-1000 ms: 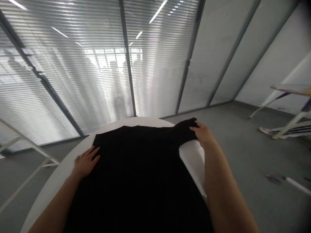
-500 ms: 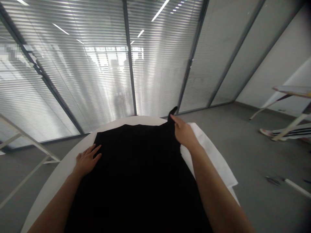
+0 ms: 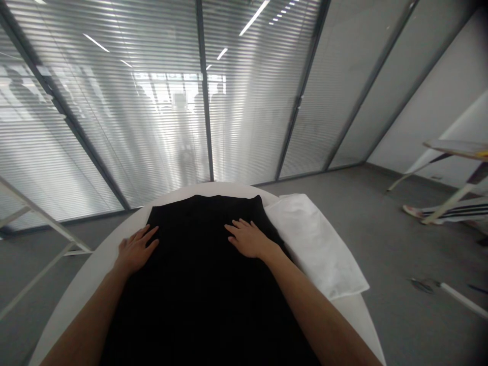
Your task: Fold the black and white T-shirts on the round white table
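A black garment or cloth (image 3: 198, 284) lies spread over the white round table (image 3: 80, 274); its exact kind does not show. My left hand (image 3: 135, 247) rests with fingers spread on the cloth's left edge, partly over the white tabletop. Palm down, my right hand (image 3: 247, 238) lies on the upper right part of the cloth, fingers apart and holding nothing. Right of the black cloth, a folded white cloth (image 3: 324, 249) lies at the table's edge and reaches past it.
Beyond the table stands a glass partition (image 3: 244, 112) with blinds. A white metal frame (image 3: 46, 221) is at the left. Another table (image 3: 457, 148) stands at the right, near a person's striped trouser leg (image 3: 453, 208). A white pole (image 3: 463, 300) shows at lower right.
My right hand has let go of the black cloth's raised far-right corner and moved left and down onto the cloth. That corner now lies flat. My left hand has stayed in place.
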### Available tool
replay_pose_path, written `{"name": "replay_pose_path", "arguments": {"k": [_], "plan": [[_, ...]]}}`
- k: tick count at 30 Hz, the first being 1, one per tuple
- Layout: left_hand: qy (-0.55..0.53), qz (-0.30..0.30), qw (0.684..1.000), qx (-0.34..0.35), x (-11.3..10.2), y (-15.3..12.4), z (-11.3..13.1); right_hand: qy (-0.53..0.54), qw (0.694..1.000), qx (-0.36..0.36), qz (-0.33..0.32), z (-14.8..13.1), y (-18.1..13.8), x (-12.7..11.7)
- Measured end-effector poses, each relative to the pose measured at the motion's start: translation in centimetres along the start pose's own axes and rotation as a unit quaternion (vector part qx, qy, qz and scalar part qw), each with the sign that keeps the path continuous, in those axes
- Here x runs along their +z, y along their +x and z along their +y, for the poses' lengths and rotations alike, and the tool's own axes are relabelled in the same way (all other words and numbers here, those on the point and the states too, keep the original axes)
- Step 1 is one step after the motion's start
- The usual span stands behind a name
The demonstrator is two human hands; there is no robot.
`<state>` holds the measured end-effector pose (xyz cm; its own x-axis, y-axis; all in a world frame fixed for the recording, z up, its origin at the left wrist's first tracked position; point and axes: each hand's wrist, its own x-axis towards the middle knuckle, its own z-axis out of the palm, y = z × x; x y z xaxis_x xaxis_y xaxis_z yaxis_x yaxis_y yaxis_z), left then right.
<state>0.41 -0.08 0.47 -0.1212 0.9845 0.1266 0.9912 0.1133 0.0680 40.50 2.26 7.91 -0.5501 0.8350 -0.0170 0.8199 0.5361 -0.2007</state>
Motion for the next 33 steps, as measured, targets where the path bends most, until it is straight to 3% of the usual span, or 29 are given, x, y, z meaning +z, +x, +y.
{"name": "replay_pose_path", "arguments": {"k": [4,10,14,20,26,33], "plan": [[-0.002,-0.001,1.000,-0.004,-0.1,0.0,0.1,0.008,0.992,0.076,0.100,-0.6,1.1,2.5],[-0.014,-0.008,1.000,-0.005,-0.1,0.0,0.1,0.023,0.994,0.087,0.057,-0.6,1.8,5.9],[-0.021,-0.006,1.000,-0.007,-0.2,-0.1,0.1,0.018,0.994,0.079,0.075,-0.9,1.6,4.9],[-0.019,-0.001,1.000,-0.007,-0.2,0.0,0.1,-0.032,0.973,0.129,0.189,-0.7,1.8,2.9],[-0.010,0.001,1.000,-0.007,-0.2,0.0,0.0,-0.010,0.975,0.189,0.115,0.9,2.3,5.7],[-0.014,-0.002,1.000,-0.010,-0.3,0.0,0.1,-0.009,0.976,0.184,0.114,1.1,2.4,6.3]]}}
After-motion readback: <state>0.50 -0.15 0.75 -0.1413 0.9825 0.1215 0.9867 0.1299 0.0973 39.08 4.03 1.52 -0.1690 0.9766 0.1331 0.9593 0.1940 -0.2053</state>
